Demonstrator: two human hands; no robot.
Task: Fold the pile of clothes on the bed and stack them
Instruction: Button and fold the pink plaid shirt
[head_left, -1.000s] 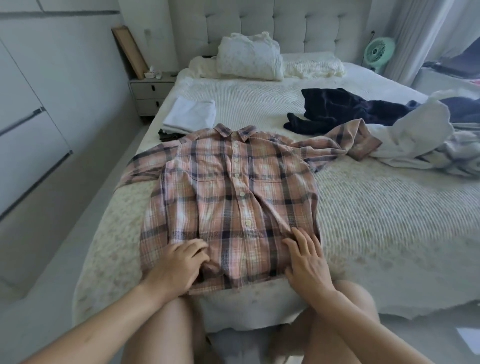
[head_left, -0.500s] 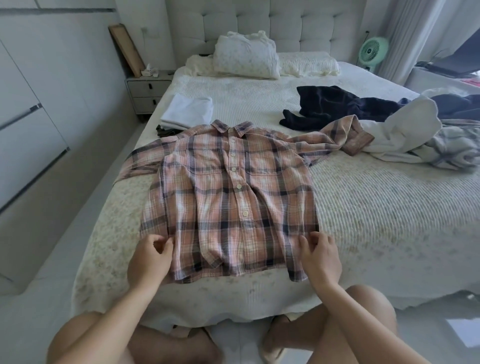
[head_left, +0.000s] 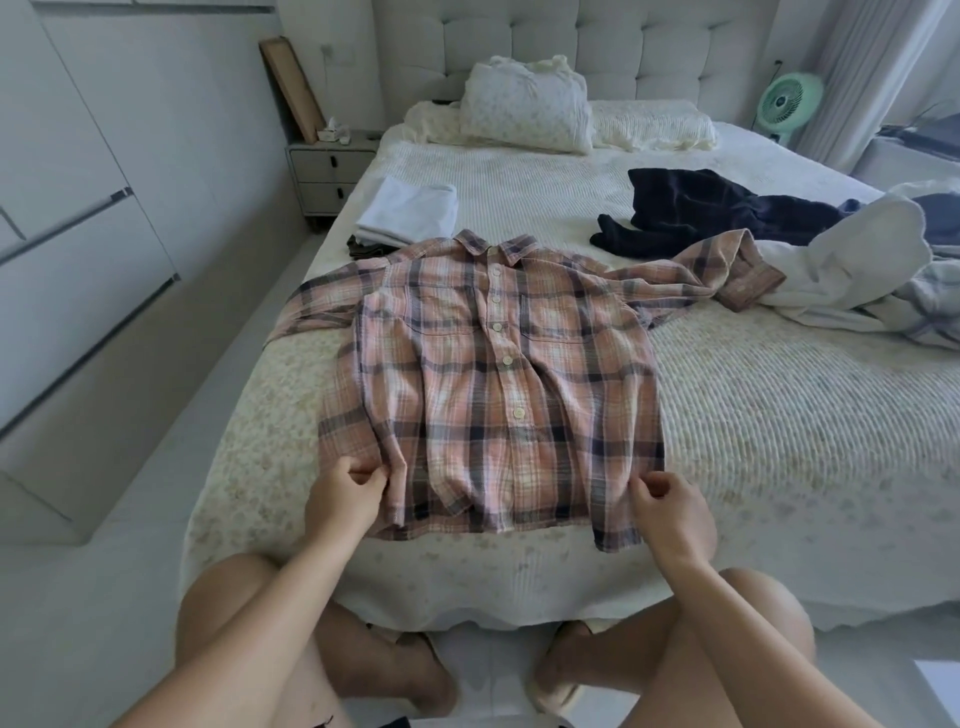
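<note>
Fingers of the left hand (head_left: 343, 496) pinch the near left hem corner of the plaid shirt (head_left: 493, 384), and across the hem the right hand (head_left: 670, 506) pinches the right corner. Beyond both hands the shirt lies flat, buttons up, on the bed (head_left: 779, 415) — long axis running away from the fingers, collar at the far end. Thin woven cloth, light and limp I'd judge — best held by corners or shoulder seams.

A green fan (head_left: 790, 102) stands by the curtain (head_left: 852, 67). A small drawer table (head_left: 332, 174) sits beside a white pillow (head_left: 524, 106).
</note>
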